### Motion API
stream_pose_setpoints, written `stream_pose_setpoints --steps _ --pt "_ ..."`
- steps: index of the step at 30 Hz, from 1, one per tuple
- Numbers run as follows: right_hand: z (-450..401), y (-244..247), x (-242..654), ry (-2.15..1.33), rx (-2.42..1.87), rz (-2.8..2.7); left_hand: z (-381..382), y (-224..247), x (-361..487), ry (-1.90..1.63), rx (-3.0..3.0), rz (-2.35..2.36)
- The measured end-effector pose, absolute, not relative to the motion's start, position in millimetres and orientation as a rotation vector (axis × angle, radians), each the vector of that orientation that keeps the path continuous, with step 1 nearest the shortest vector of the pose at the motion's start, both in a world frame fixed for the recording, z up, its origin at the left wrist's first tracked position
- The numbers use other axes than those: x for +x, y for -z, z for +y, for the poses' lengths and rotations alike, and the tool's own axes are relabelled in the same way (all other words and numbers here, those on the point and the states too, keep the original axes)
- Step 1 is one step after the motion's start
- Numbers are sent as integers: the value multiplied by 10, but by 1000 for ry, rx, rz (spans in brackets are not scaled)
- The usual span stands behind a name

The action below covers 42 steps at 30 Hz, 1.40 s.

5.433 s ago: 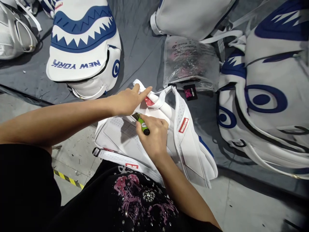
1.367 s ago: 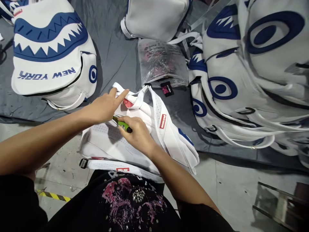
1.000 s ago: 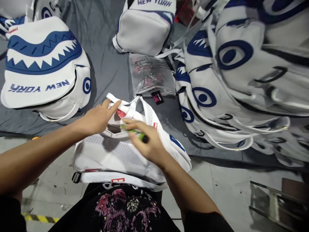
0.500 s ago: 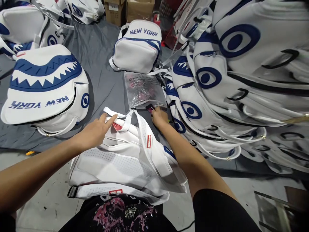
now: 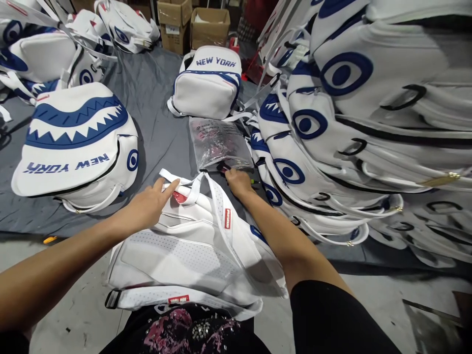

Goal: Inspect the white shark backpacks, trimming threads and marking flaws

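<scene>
A white backpack with a dotted mesh back panel [image 5: 177, 253] lies back side up at the near edge of the grey cloth-covered tabletop [image 5: 158, 132], partly overhanging it by the person's body. Its shoulder straps are loose: one runs along the near side and ends in a black buckle [image 5: 112, 299], the other crosses the right part and bears a red label [image 5: 227, 219].

The left hand [image 5: 149, 204] is on the top end of the backpack, index finger extended over the rolled edge beside the white loop handle and a shiny red patch [image 5: 180, 197]; whether the other fingers pinch the fabric cannot be told. The right hand [image 5: 238, 183] is beyond the backpack, its fingertips at a small black tag [image 5: 222, 167] on the near edge of a clear plastic pouch [image 5: 218, 142]. Its fingers are bent, but their grip is hidden. A slim green object [image 5: 253, 181] shows just right of this hand, mostly out of sight.

As far as can be judged, the backpack is laid out and steadied, while the tag is apart from it, over by the pouch; no hanging tag is visible on the backpack. To the left lies a finished-looking white backpack with a blue toothed mouth print [image 5: 75, 130], and a tall stack of white backpacks with blue eyes [image 5: 289, 172] fills the right.
</scene>
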State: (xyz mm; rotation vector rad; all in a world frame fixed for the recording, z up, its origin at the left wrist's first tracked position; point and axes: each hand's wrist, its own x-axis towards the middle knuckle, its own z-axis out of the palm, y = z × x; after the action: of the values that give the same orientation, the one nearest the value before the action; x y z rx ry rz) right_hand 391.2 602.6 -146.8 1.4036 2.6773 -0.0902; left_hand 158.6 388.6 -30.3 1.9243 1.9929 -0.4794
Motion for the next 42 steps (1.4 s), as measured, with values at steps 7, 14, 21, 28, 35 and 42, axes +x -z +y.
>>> stream_pose_setpoints --steps 7,14,21,28,35,42 --pt "6311 1387 3937 293 1511 2623 3915 272 1599 472 1908 1996" --pt "5856 1039 4127 159 1738 2888 3832 326 1488 130 1862 1951" --pt "4926 541 4141 -144 772 4050 3893 156 1804 -1119 1447 1658" --pt "4589 285 4038 656 1015 3915 3874 194 2007 -1256 1114 1403" --pt "4305 -20 3995 2005 1224 3004 3519 278 2039 -1629 1693 1376" --pt "4221 -53 3990 1479 1256 3326 3363 362 2002 -1624 2104 1438"
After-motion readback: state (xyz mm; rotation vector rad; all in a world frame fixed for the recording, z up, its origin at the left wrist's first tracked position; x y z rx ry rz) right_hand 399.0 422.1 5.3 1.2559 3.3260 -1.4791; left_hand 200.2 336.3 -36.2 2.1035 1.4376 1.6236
